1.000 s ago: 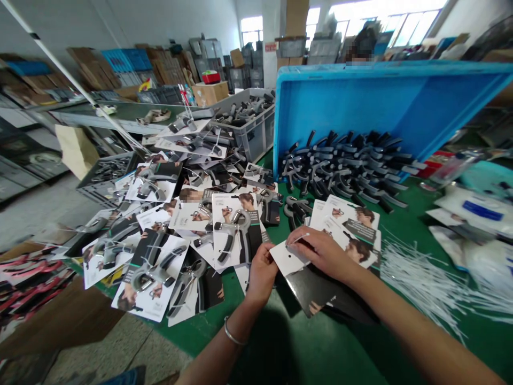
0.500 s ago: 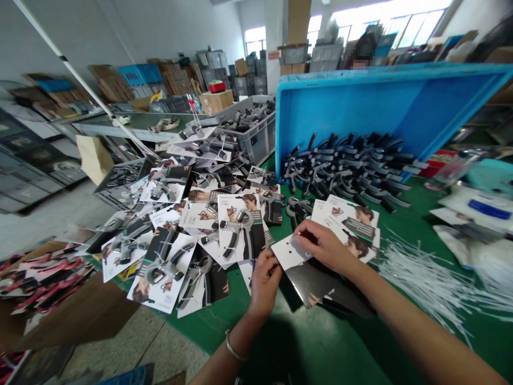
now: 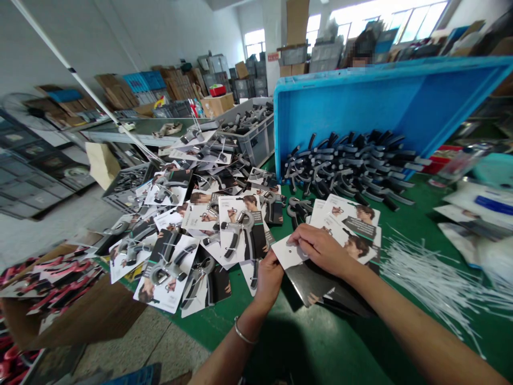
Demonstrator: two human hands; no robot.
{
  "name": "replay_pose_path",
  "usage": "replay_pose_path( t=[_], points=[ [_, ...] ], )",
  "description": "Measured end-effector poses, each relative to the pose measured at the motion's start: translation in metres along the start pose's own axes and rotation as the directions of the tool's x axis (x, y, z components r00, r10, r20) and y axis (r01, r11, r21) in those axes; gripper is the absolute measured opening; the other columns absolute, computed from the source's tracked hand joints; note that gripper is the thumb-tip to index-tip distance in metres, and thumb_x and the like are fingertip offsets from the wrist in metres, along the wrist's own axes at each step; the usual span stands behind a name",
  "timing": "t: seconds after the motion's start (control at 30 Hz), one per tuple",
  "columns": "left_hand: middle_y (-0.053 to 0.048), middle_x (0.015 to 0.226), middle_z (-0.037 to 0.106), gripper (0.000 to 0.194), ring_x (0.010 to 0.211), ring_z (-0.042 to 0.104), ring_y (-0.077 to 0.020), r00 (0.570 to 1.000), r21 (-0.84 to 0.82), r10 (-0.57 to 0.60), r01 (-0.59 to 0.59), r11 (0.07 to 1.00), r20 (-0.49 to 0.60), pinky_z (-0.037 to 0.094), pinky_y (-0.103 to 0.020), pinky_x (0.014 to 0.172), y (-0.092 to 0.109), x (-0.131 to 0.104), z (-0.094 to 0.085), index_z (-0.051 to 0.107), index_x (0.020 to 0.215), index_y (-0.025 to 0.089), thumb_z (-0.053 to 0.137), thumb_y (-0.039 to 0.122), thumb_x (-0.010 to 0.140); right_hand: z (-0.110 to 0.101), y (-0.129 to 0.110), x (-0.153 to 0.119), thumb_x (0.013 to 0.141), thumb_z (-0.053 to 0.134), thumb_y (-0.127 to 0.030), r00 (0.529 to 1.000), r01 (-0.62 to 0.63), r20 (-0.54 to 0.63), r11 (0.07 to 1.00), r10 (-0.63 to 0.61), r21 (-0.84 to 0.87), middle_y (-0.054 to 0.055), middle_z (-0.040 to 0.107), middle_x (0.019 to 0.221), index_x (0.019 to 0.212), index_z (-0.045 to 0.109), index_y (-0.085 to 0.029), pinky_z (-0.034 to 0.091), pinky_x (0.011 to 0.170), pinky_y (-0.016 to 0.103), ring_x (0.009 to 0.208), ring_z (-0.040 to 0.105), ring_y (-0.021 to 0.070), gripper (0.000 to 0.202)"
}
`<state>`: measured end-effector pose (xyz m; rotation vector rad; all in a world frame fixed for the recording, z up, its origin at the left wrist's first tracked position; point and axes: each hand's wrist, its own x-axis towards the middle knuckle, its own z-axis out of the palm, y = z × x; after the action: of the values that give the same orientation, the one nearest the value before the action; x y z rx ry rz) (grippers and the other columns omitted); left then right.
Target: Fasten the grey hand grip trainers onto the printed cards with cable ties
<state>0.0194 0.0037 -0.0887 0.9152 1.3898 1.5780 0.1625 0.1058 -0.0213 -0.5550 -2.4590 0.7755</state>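
Note:
A black and white printed card with small punched holes lies tilted over the green table in front of me. My left hand pinches its left edge, fingers closed. On the card's white upper part rests my right hand, its fingers bent together near the holes; whatever they pinch is too small to make out. More printed cards lie behind my right hand. To the left spreads a pile of cards with grey and black hand grips on them. White zip ties lie loose to the right.
A tilted blue crate holds many loose black and grey grips. Behind the pile stands a grey crate of grips. At the lower left is a cardboard box with pink items. A person's head shows beyond the blue crate.
My right hand has moved slightly left and down onto the card, its fingers now flatter over the holes. My left hand keeps to the card's left edge. The view has shifted slightly.

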Motion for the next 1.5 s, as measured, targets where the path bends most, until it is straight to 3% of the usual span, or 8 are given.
replay_pose_path(
  t=[0.33,0.57,0.73,0.83,1.0,1.17,1.3,1.5],
  points=[
    [-0.004,0.097,0.071,0.027,0.088,0.068,-0.0164,0.985,-0.444,-0.143,0.172,0.880,0.097,0.051,-0.027,0.080,0.003,0.002,-0.012,0.060,0.104,0.018,0.070,0.031,0.084,0.003,-0.002,-0.002,0.098,0.056,-0.027,0.995,0.071,0.084,0.991,-0.061,-0.112,0.006,0.062,0.097,0.096,0.066,-0.022,0.046,0.083,0.034,0.095,0.058,0.0214,0.012],
    [-0.006,0.106,0.071,0.037,0.094,0.065,-0.0182,0.993,-0.025,-0.047,0.050,0.998,0.104,0.050,-0.028,0.083,0.034,0.017,-0.024,0.067,0.111,0.018,0.076,0.037,0.080,-0.001,0.001,-0.001,0.100,0.054,-0.029,0.996,0.041,0.076,0.999,-0.043,0.031,0.005,0.064,0.095,0.097,0.067,-0.022,0.046,0.084,0.033,0.094,0.059,0.0200,0.015],
    [-0.005,0.093,0.074,0.038,0.080,0.066,-0.0175,0.944,-0.116,-0.243,0.273,0.955,0.222,0.050,-0.028,0.076,0.031,0.019,-0.022,0.070,0.108,0.015,0.078,0.037,0.078,-0.026,-0.005,-0.018,0.100,0.052,-0.031,0.988,-0.055,-0.136,0.988,0.075,0.145,0.005,0.067,0.095,0.100,0.066,-0.025,0.049,0.083,0.035,0.090,0.063,0.0204,0.015],
    [-0.006,0.093,0.074,0.042,0.079,0.067,-0.0162,0.929,-0.213,-0.308,0.350,0.912,0.205,0.051,-0.028,0.078,0.028,0.012,-0.023,0.069,0.107,0.013,0.082,0.035,0.074,-0.053,0.003,-0.052,0.099,0.052,-0.034,0.915,-0.179,-0.364,0.984,0.174,0.018,0.007,0.068,0.114,0.113,0.065,-0.029,0.044,0.097,0.045,0.109,0.061,0.0270,0.021],
    [-0.006,0.098,0.074,0.042,0.083,0.069,-0.0162,0.947,-0.353,-0.302,0.320,0.879,0.107,0.053,-0.027,0.078,0.045,0.003,-0.018,0.064,0.107,0.015,0.082,0.034,0.074,-0.092,0.079,-0.134,0.094,0.053,-0.046,0.639,-0.645,-0.579,0.763,0.506,-0.046,0.010,0.070,0.107,0.114,0.066,-0.031,0.048,0.079,0.044,0.089,0.065,0.0286,0.028],
    [-0.002,0.069,0.071,0.034,0.046,0.056,-0.0080,0.898,0.013,-0.325,0.337,0.942,0.297,0.043,-0.018,0.048,0.053,0.003,-0.010,0.059,0.091,0.016,0.073,0.045,0.082,-0.121,0.160,-0.191,0.088,0.048,-0.032,0.602,-0.740,-0.572,0.658,0.557,-0.139,0.013,0.070,0.105,0.099,0.069,-0.021,0.048,0.088,0.047,0.097,0.064,0.0309,0.026],
    [-0.003,0.054,0.067,0.043,0.030,0.041,-0.0049,0.818,0.232,-0.446,0.384,0.894,0.364,0.020,-0.016,0.034,0.048,0.002,-0.002,0.057,0.080,0.015,0.066,0.057,0.082,-0.137,0.201,-0.182,0.088,0.046,-0.021,0.537,-0.808,-0.625,0.558,0.566,-0.188,0.016,0.068,0.107,0.101,0.068,-0.014,0.046,0.096,0.044,0.104,0.062,0.0282,0.026],
    [-0.002,0.051,0.066,0.050,0.027,0.043,-0.0077,0.764,0.193,-0.528,0.492,0.849,0.371,0.022,-0.017,0.031,0.049,-0.023,0.012,0.058,0.086,0.017,0.068,0.065,0.077,-0.143,0.259,-0.124,0.094,0.063,-0.034,0.429,-0.886,-0.645,0.434,0.633,-0.164,0.010,0.062,0.123,0.118,0.062,-0.015,0.050,0.096,0.047,0.111,0.060,0.0245,0.031]
  ],
)
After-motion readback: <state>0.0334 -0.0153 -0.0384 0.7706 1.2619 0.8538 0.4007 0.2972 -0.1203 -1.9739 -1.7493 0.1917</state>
